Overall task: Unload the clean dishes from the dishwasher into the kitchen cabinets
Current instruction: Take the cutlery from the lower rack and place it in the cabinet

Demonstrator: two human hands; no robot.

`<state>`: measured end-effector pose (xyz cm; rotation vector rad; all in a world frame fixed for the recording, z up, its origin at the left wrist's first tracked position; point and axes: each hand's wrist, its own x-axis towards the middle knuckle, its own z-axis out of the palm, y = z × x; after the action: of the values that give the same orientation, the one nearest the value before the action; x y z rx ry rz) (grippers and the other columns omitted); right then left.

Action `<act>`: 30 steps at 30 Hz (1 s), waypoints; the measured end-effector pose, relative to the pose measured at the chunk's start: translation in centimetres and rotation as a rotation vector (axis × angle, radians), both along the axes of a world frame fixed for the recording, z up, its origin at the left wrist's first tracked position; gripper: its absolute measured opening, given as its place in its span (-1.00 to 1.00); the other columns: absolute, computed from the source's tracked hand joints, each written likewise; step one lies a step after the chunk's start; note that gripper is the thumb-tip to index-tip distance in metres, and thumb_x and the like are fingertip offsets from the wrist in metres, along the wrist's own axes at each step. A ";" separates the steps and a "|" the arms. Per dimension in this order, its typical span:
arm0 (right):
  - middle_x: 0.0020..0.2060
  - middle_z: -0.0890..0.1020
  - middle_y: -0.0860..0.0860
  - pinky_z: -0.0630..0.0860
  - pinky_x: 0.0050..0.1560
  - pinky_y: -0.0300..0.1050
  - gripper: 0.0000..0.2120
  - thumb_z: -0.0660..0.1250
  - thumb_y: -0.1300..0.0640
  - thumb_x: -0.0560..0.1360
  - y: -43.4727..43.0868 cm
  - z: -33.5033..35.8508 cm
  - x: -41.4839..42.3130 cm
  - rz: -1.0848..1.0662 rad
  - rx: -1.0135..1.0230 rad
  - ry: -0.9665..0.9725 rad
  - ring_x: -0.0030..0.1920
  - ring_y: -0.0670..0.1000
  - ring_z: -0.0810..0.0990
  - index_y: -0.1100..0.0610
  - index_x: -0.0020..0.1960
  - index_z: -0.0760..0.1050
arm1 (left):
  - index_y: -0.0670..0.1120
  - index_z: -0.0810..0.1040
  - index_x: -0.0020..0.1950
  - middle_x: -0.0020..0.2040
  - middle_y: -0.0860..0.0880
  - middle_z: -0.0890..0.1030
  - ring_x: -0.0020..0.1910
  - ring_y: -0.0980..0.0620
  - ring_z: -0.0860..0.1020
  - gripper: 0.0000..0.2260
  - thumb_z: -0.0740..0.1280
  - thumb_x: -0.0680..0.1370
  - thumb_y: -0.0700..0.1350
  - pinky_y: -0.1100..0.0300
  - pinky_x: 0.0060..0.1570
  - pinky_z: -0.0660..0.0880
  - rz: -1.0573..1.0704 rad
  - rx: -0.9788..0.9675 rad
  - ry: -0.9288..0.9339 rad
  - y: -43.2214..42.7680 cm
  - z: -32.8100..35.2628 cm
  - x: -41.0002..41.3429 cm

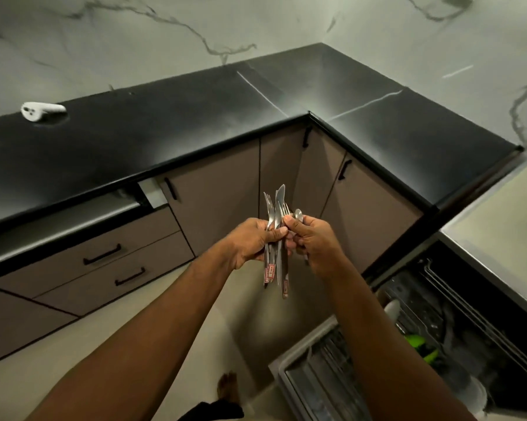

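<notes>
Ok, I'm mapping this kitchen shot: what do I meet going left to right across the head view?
White gadget on the counter, drawers, left hand, right hand (both grip the cutlery), open dishwasher.

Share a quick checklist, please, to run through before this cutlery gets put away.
1. Left hand grips the cutlery bundle: ok.
2. Right hand holds the spoon: ok.
3. A hand free to pull a handle: not ok, both are occupied.
4. Drawers open to receive cutlery: not ok, both are shut.
5. Which drawer takes cutlery: cannot tell.
6. Floor path: not ok, the dishwasher stands open near the bare foot.
</notes>
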<state>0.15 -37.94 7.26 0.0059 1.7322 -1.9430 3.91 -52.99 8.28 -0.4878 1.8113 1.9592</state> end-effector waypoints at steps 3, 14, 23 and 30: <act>-0.47 0.51 -0.01 0.35 -0.51 -0.27 -0.83 0.30 0.15 0.59 -4.2 1.3 -1.7 0.014 -0.006 0.040 -0.50 -0.09 0.43 0.27 -0.03 0.54 | -0.29 0.60 0.10 -0.03 -0.21 0.68 -0.05 -0.11 0.68 -0.78 0.31 0.59 -0.14 0.08 -0.03 0.63 0.031 0.007 0.030 -4.0 1.7 -1.3; -0.48 0.54 -0.01 0.43 -0.54 -0.25 -0.83 0.34 0.14 0.56 -15.7 6.3 -7.1 0.044 -0.103 0.090 -0.51 -0.08 0.46 0.27 -0.03 0.55 | -0.30 0.61 0.00 -0.15 -0.19 0.68 -0.24 -0.03 0.68 -0.83 0.31 0.59 -0.20 0.19 -0.22 0.62 0.117 -0.003 0.186 -14.7 6.5 -5.6; -0.48 0.50 0.02 0.36 -0.58 -0.29 -0.83 0.37 0.14 0.54 -20.1 9.8 -14.3 0.011 -0.161 0.101 -0.55 -0.10 0.40 0.26 -0.07 0.53 | -0.29 0.61 0.04 -0.09 -0.23 0.68 -0.13 -0.11 0.67 -0.79 0.34 0.58 -0.14 0.08 -0.07 0.62 0.211 0.001 0.218 -18.5 9.5 -13.0; -0.48 0.52 0.02 0.31 -0.58 -0.28 -0.84 0.38 0.12 0.54 -23.1 12.0 -23.0 -0.003 -0.151 0.129 -0.54 -0.08 0.38 0.24 -0.08 0.57 | -0.33 0.58 0.07 -0.17 -0.17 0.68 -0.23 -0.06 0.68 -0.77 0.32 0.60 -0.15 0.13 -0.25 0.60 0.241 -0.098 0.217 -20.7 12.9 -21.1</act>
<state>-22.81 -61.06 19.26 -0.1748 1.6609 -2.1120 -17.20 -73.67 21.20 -0.5672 2.0733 2.1626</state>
